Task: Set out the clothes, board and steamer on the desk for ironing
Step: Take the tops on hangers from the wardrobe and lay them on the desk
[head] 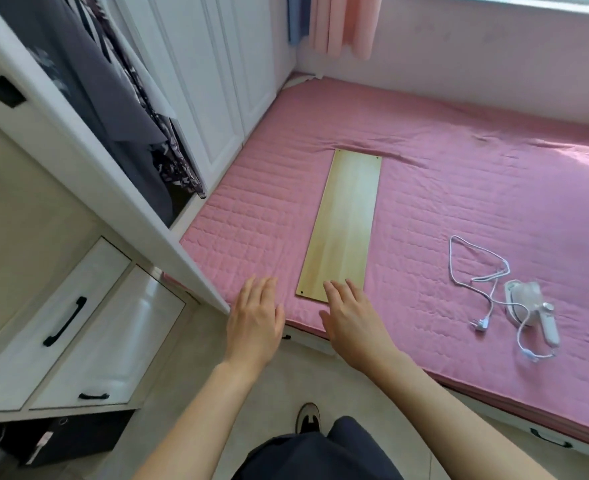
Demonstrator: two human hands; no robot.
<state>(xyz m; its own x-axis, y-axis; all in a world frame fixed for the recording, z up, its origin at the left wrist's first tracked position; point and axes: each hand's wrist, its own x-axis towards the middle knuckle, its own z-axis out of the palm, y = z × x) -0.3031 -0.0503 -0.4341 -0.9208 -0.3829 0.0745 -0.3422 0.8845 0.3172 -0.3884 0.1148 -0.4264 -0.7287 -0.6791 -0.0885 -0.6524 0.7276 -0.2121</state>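
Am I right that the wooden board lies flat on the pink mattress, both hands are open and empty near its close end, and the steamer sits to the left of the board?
Not quite. The head view shows the steamer to the right of the wooden board, not the left, with its white cord looped beside it. The rest holds: the board lies flat on the pink mattress, and the left hand and right hand are open and empty.

Pink quilted mattress cover [459,174] spread over a low platform bed. White panelled wardrobe doors [213,81] at upper left, closed. White drawer unit [89,327] at lower left, two fronts with black handles [65,321]. Pink curtain [346,22] hanging at the top, beside a blue strip of fabric [298,15]. Beige tiled floor [182,393] below; one dark shoe [308,418] on it.
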